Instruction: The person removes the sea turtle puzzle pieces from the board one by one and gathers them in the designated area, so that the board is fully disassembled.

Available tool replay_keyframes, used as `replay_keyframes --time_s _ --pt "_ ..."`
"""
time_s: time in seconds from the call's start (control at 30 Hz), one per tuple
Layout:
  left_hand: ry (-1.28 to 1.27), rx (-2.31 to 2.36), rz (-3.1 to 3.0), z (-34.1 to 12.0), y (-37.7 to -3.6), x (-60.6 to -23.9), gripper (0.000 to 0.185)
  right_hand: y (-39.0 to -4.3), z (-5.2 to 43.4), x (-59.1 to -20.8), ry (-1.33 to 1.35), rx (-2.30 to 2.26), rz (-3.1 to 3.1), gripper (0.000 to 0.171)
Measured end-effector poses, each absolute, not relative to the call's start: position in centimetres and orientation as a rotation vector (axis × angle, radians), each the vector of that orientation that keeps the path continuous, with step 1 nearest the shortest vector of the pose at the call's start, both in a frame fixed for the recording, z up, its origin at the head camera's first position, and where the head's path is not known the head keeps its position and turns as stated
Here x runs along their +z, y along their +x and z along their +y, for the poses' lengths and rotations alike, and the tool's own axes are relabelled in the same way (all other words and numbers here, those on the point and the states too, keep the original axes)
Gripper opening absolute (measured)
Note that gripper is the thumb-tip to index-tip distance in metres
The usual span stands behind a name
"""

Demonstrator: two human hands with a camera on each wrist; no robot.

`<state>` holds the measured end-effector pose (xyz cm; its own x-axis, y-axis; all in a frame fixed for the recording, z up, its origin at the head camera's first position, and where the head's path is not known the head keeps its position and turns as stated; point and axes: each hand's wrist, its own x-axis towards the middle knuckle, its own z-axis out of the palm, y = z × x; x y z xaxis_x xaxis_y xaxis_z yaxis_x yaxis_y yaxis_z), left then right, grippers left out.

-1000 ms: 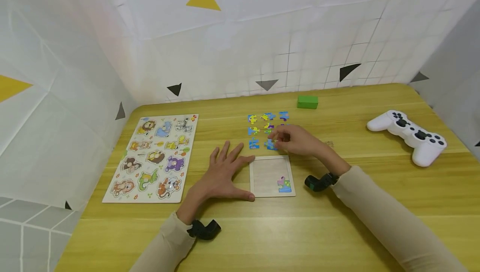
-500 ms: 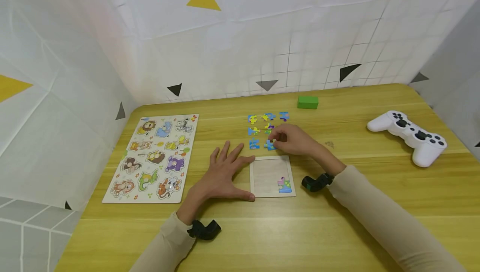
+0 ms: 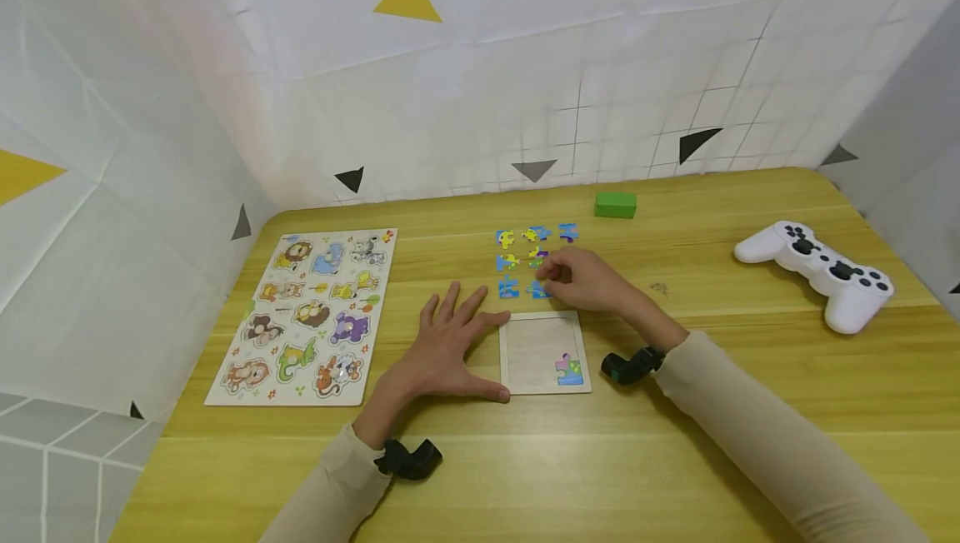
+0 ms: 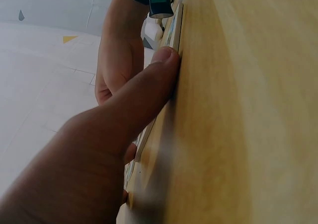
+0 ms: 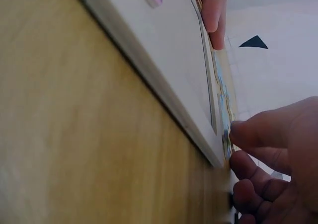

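The left hand (image 3: 442, 351) lies flat on the table (image 3: 675, 443), fingers spread, its thumb pressed against the left edge of the tray (image 3: 525, 351); the left wrist view shows the thumb tip (image 4: 166, 60) touching that edge. The right hand (image 3: 588, 281) sits at the tray's 12 o'clock, just beyond its far rim, with the fingers curled down onto a blue piece (image 3: 537, 289). In the right wrist view the fingertips (image 5: 248, 129) pinch at the piece's edge (image 5: 227, 144) beside the tray corner.

That piece is the near one of the loose pieces (image 3: 517, 250), which lie in rows at 12 o'clock from the tray and at 1 o'clock from the left hand. One piece (image 3: 568, 369) is seated in the tray's near right corner.

An animal board (image 3: 307, 314) lies at 9 o'clock from the left hand. A green block (image 3: 615, 204) sits at 12 o'clock beyond the pieces, and a white gamepad (image 3: 821, 271) at 3 o'clock, well apart from the right hand.
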<state>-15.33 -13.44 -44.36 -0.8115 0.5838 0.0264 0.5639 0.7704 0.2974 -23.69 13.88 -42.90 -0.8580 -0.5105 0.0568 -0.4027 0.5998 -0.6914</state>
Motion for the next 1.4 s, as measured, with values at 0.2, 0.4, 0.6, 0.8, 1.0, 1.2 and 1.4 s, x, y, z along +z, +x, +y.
replay_keyframes --time_s 0.2,0.4,0.6,0.8,1.0,1.2,1.4 --pt "0.948 0.45 2.896 -13.46 -15.33 -44.43 0.101 -23.86 14.48 -42.98 -0.827 -1.102 2.645 0.024" --pt "0.945 0.45 2.895 -13.45 -15.35 -44.42 0.102 -23.78 14.89 -42.79 -0.824 -1.042 2.698 0.029" --pt "0.936 0.443 2.893 -13.45 -15.4 -44.51 0.102 -23.7 14.87 -42.66 -0.789 -1.035 2.718 0.027" --pt "0.93 0.437 2.893 -13.42 -15.37 -44.44 0.102 -23.61 14.66 -42.61 -0.772 -1.053 2.728 0.027" --pt "0.931 0.438 2.892 -13.44 -15.35 -44.42 0.102 -23.62 14.62 -42.63 -0.757 -1.053 2.726 0.028" --pt "0.93 0.437 2.893 -13.44 -15.35 -44.47 0.101 -23.67 14.62 -42.62 -0.762 -1.053 2.732 0.027" --pt "0.933 0.442 2.896 -13.44 -15.32 -44.47 0.101 -23.77 14.63 -42.69 -0.758 -1.069 2.723 0.027"
